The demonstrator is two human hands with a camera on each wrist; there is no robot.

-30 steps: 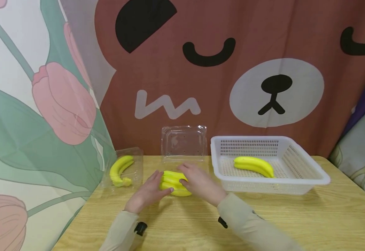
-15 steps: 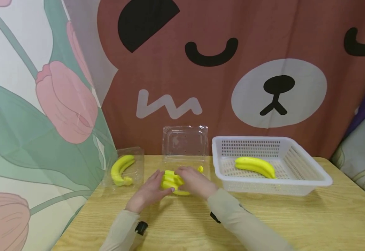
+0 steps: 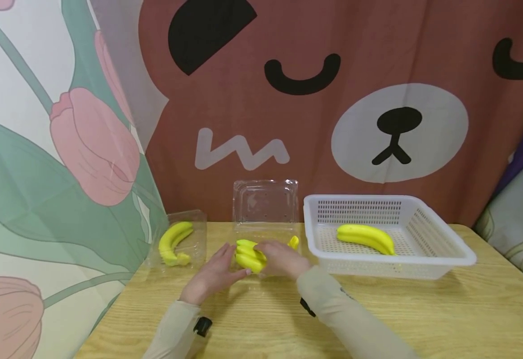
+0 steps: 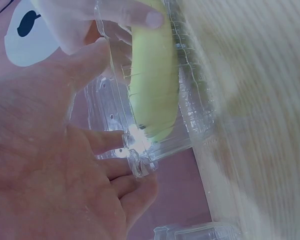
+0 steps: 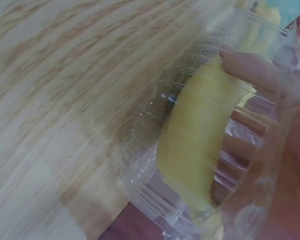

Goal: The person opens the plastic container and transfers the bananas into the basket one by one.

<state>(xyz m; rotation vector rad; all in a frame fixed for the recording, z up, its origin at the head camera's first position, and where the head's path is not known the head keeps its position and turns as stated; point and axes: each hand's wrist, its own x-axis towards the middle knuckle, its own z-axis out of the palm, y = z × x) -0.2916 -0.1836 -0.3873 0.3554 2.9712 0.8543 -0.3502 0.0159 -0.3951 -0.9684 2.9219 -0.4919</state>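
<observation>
A bunch of yellow bananas [image 3: 249,257] lies tilted in a clear plastic clamshell box [image 5: 150,200], whose lid [image 3: 266,204] stands upright behind. My right hand [image 3: 284,259] reaches into the box and grips the bunch; its fingers show around a banana [image 5: 195,135] through the clear wall. A yellow stem end [image 3: 293,243] shows beyond that hand. At the box's left side, my left hand [image 3: 214,275] has its thumb apart from its fingers. In the left wrist view, the left fingertips [image 4: 140,192] touch the rim at a corner.
To the left, another clear plastic box [image 3: 200,237] holds a banana bunch [image 3: 168,244]. A white perforated basket [image 3: 378,268] on the right contains more bananas [image 3: 365,237]. Behind the wooden table [image 3: 261,319] hangs a brown bear-print curtain [image 3: 306,134].
My right hand has shifted over the bunch, and the bananas have turned and tilted within the box. The stem end has come into view at right. My left hand stays nearly still.
</observation>
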